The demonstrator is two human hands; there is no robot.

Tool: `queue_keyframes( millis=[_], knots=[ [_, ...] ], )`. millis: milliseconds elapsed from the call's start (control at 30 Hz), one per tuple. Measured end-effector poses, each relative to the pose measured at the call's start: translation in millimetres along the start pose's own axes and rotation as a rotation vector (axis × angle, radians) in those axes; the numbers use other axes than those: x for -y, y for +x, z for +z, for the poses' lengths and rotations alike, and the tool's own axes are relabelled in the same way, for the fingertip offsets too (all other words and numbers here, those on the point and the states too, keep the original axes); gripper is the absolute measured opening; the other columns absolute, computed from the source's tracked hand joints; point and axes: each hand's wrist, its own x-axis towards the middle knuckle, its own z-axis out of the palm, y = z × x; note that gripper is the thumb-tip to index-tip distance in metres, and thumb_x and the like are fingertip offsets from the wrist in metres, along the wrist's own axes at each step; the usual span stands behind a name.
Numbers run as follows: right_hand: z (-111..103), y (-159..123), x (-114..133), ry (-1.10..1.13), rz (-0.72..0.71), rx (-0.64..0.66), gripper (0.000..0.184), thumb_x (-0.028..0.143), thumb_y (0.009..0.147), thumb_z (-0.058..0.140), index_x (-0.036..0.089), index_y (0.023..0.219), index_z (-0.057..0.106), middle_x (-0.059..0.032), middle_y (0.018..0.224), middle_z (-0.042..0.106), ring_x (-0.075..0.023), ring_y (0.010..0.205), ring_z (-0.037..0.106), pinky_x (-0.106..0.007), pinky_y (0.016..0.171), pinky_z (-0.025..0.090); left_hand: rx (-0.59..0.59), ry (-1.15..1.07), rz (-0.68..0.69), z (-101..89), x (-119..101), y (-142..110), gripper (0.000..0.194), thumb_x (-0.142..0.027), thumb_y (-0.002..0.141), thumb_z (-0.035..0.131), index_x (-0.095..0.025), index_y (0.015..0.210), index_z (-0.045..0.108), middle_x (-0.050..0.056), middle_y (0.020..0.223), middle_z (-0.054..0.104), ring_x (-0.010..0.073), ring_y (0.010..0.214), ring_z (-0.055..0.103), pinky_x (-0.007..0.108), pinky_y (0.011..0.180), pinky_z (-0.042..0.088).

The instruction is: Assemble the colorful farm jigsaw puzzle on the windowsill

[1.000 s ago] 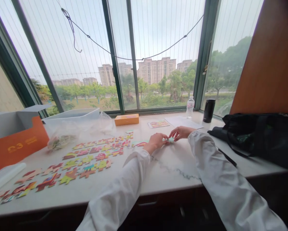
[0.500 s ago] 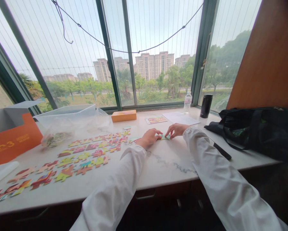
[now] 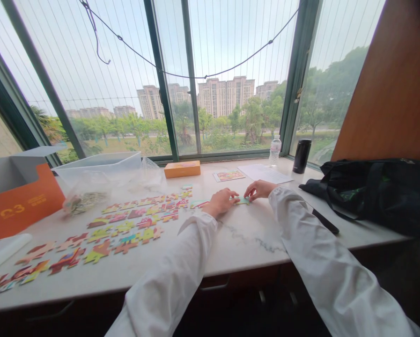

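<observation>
Small light-green puzzle pieces (image 3: pixel 243 201) lie on the white tabletop between my two hands. My left hand (image 3: pixel 224 201) is closed at their left end, its fingertips pressed on them. From the other side my right hand (image 3: pixel 261 189) pinches the right end with thumb and bent fingers. Part of the pieces is hidden under the fingertips. Just left of my left hand, another green and red strip of puzzle (image 3: pixel 198 204) shows, partly covered by the hand. Rows of loose puzzle pieces (image 3: pixel 137 214) in yellow, red and pink spread across the left half of the table.
A printed picture card (image 3: pixel 229 175) and white paper (image 3: pixel 264 173) lie beyond my hands. Behind stand an orange box (image 3: pixel 182 169), a water bottle (image 3: pixel 275 150) and a black tumbler (image 3: pixel 302 156). A phone (image 3: pixel 325 221) and black bag (image 3: pixel 374 192) are right; a plastic bin (image 3: pixel 100 161) left.
The fingers of my right hand have drawn in closer together on the green pieces. My left hand stays at their left end. The whole view has shifted slightly.
</observation>
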Motion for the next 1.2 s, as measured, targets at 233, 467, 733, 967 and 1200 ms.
queue_keyframes(
  millis=[233,467,733,967,1200],
  knots=[
    [1.5,2.2,-5.9,-0.029,0.001,-0.030,0.043,0.049,0.062,0.082,0.027,0.099,0.081,-0.0038,0.092,0.076,-0.0202,0.085,0.067,-0.028,0.081,0.049,-0.015,0.029,0.016,-0.7,-7.1,-6.3,0.033,-0.050,0.091,0.057,-0.039,0.119,0.070,0.001,0.123,0.060,0.0216,0.108,0.062,0.031,0.095,0.047],
    [-0.3,-3.6,-9.3,-0.075,-0.043,-0.092,0.045,0.060,0.062,0.080,0.026,0.091,0.082,-0.0058,0.096,0.073,-0.0188,0.082,0.063,-0.028,0.079,0.048,0.007,0.059,0.028,-1.9,-10.3,-9.0,0.028,-0.046,0.093,0.054,-0.038,0.113,0.073,0.001,0.122,0.062,0.0214,0.106,0.063,0.032,0.096,0.047],
    [1.5,-7.3,-7.4,-0.073,-0.058,-0.202,0.048,0.064,0.063,0.077,0.024,0.090,0.081,-0.0068,0.097,0.072,-0.0195,0.080,0.062,-0.032,0.080,0.049,-0.016,0.044,0.035,1.3,-10.0,-10.5,0.031,-0.046,0.092,0.056,-0.038,0.117,0.070,0.000,0.128,0.062,0.0225,0.107,0.064,0.033,0.095,0.047],
    [15.2,6.4,20.5,-0.072,-0.076,-0.508,0.050,0.063,0.081,0.061,0.022,0.105,0.075,-0.0081,0.096,0.073,-0.0208,0.080,0.062,-0.037,0.084,0.051,-0.244,-0.080,-0.385,-35.4,31.4,-5.9,0.037,-0.035,0.099,0.039,-0.034,0.126,0.064,0.006,0.124,0.069,0.0236,0.113,0.063,0.035,0.092,0.048],
    [40.6,88.9,65.3,0.010,-0.066,-0.365,0.040,0.055,0.081,0.065,0.021,0.099,0.077,-0.0055,0.095,0.075,-0.0200,0.086,0.065,-0.031,0.081,0.052,-0.245,-0.033,-0.657,-79.7,110.4,-34.9,0.034,-0.028,0.082,0.066,-0.021,0.115,0.071,0.020,0.119,0.069,0.0327,0.115,0.063,0.040,0.091,0.049]
  ],
)
